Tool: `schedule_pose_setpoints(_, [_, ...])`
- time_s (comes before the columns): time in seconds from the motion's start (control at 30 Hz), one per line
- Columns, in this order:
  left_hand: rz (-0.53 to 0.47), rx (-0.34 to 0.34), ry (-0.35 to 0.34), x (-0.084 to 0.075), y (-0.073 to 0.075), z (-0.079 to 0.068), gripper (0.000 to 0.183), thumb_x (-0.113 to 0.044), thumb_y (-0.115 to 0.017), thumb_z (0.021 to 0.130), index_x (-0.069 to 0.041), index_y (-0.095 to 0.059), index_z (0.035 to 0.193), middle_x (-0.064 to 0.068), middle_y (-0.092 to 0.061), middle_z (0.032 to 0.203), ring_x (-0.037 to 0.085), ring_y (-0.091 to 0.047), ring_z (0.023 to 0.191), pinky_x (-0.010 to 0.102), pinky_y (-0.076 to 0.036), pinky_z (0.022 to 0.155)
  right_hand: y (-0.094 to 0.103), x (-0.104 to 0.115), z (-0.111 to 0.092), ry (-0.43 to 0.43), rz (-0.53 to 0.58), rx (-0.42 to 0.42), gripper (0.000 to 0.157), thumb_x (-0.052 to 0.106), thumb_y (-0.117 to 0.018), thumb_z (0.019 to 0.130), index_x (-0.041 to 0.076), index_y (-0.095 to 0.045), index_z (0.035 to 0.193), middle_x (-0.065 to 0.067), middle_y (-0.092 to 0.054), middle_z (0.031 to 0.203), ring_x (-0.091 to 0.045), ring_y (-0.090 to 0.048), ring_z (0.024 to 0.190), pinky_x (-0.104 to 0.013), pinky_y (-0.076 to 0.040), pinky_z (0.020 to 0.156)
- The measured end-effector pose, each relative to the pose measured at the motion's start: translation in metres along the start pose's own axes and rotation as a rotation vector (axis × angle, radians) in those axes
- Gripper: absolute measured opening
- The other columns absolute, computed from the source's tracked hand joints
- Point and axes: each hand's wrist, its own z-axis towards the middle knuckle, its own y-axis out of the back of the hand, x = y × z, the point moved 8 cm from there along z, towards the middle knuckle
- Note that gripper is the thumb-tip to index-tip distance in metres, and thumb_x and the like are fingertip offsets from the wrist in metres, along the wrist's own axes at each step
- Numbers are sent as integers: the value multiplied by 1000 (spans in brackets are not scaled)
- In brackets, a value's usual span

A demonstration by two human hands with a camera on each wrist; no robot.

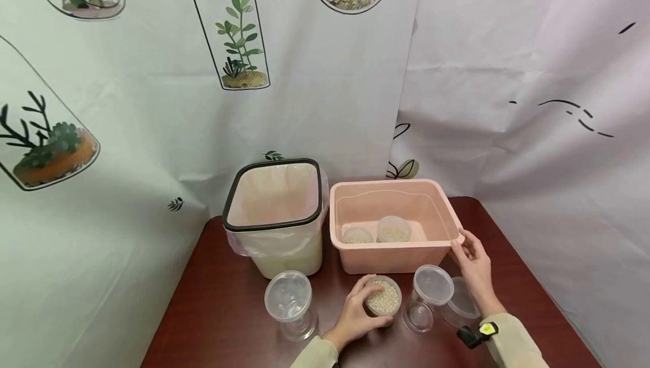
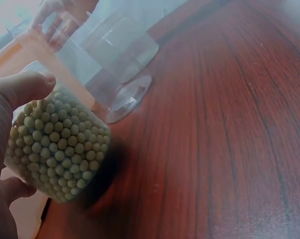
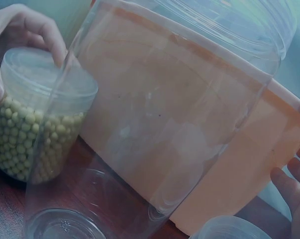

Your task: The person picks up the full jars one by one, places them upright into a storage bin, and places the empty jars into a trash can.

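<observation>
My left hand grips a lidded clear plastic jar of round, pale yellow beans close over the table. The fingers wrap its sides, with the thumb on one side in the left wrist view. In the right wrist view the translucent lid sits on the jar, and beans fill most of it. My right hand holds the front right corner of a pink plastic basin, thumb over the rim. Inside the basin lie two more translucent lidded jars with pale contents.
A tall clear jar with a lid stands right of the held jar, and a shorter one beside my right wrist. Another clear jar is at the left. Behind it stands a lined waste bin, left of the basin.
</observation>
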Motion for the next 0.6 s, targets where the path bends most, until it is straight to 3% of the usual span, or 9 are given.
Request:
schedule_pose_setpoints(0.1, [9,-8,-7,-4,3,3,55,-25,-86,64,-13,-61,112,13,-48,129,21,-51,114,34,-44,91,8,-22,6,-18,4,-29,48,14,-67,86,14,-51,132,-7,-52,116,-10,-58,98,-16,-49,72])
schedule_pose_setpoints(0.23, [21,-34,-29,-10,10,7,55,-25,-86,63,-13,-61,111,15,-49,127,24,-52,113,34,-45,90,12,-33,8,-47,-18,-62,48,14,-67,86,15,-52,132,-10,-51,117,-13,-57,99,-18,-49,72])
schedule_pose_setpoints(0.43, [10,-58,-43,-19,20,15,55,-22,-87,62,-11,-62,110,13,-50,126,25,-52,112,33,-45,90,11,-30,6,-61,-13,-73,48,13,-66,87,15,-51,132,-12,-50,119,-15,-56,100,-18,-49,74])
schedule_pose_setpoints(0.6, [3,-68,-73,-29,27,23,56,-21,-87,61,-9,-62,110,15,-50,125,27,-53,112,33,-45,90,6,-17,4,-18,5,-38,48,14,-66,87,15,-51,133,-8,-52,116,-11,-58,98,-19,-49,73])
